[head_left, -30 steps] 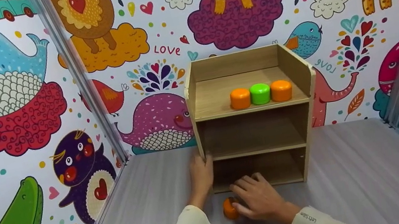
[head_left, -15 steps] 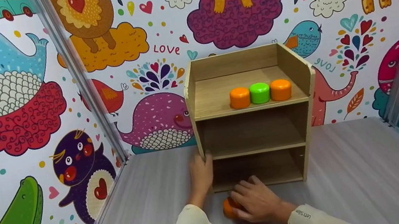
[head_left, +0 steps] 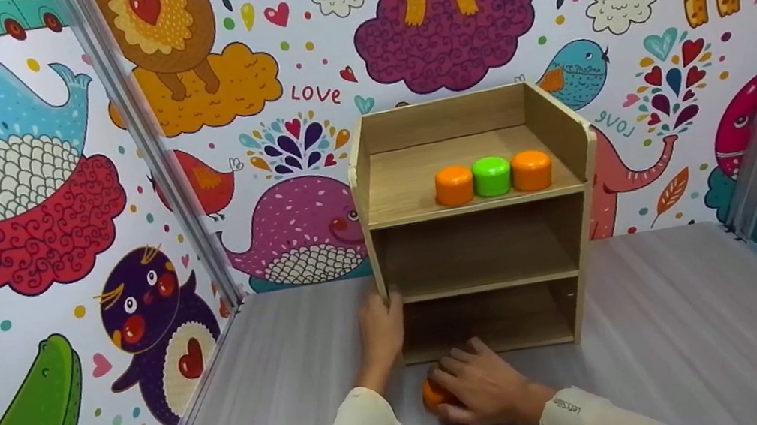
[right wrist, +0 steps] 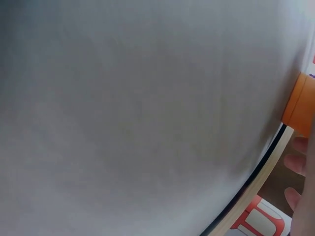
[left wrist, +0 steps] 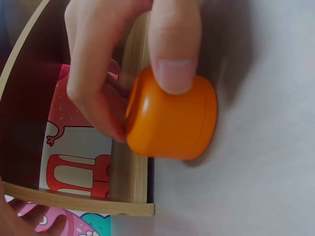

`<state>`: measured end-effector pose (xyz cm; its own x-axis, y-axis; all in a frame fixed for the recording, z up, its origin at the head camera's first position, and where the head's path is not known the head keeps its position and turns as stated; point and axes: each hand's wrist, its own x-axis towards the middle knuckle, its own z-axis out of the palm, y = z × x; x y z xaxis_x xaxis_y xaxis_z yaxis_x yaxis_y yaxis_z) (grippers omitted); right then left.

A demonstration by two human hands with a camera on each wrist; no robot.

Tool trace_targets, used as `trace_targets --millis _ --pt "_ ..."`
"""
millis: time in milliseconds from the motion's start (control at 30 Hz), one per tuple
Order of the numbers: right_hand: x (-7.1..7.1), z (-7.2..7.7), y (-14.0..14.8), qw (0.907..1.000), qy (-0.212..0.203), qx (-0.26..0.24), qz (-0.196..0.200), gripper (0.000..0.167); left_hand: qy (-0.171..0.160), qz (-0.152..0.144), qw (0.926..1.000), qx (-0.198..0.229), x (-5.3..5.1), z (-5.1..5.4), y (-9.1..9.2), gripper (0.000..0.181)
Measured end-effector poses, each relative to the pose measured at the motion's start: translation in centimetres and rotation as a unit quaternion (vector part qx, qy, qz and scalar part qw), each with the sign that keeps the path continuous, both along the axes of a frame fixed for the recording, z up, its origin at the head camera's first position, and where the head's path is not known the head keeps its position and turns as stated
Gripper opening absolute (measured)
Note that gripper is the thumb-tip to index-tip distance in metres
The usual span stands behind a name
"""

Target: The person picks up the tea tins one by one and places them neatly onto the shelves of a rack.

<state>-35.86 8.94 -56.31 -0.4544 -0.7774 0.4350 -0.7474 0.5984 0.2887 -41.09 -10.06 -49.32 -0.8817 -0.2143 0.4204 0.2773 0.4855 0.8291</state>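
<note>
A small wooden shelf unit (head_left: pixel 479 289) stands on the table. My left hand (head_left: pixel 378 330) holds its left side panel low down; the ends of its fingers are partly hidden behind the panel. In front of the bottom compartment, an orange round-edged cap (head_left: pixel 434 395) sits on the table. Over it lies my right hand (head_left: pixel 486 387), covering much of it in the head view. In the left wrist view the right thumb (left wrist: pixel 176 73) presses one side of the orange cap while a finger touches its far edge. Only part of the cap (right wrist: pixel 300 104) shows in the right wrist view.
On the top board stand an orange cap (head_left: pixel 454 186), a green cap (head_left: pixel 492 177) and another orange cap (head_left: pixel 532 170) in a row. Cartoon-printed walls (head_left: pixel 285 151) enclose the grey table (head_left: pixel 671 333) at the back and sides.
My right hand has shifted slightly left and closed over the orange cap, which is now more covered. The left hand has stayed at the shelf's side panel.
</note>
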Motion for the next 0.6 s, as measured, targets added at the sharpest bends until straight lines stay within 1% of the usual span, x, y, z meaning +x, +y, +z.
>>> trace_targets --millis 200,367,600 --pt "-0.11 -0.09 -0.13 0.9998 0.014 -0.008 0.015 0.042 0.024 0.024 0.9989 -0.033 -0.2 0.0 -0.04 0.03" --pt "-0.17 -0.24 -0.2 0.9999 0.002 0.002 0.012 0.045 0.024 0.012 0.9995 -0.019 -0.33 -0.13 -0.04 0.025" --pt "-0.05 -0.29 -0.26 0.9997 -0.015 0.017 0.002 0.048 0.022 0.004 0.9997 -0.01 -0.3 -0.13 0.03 0.026"
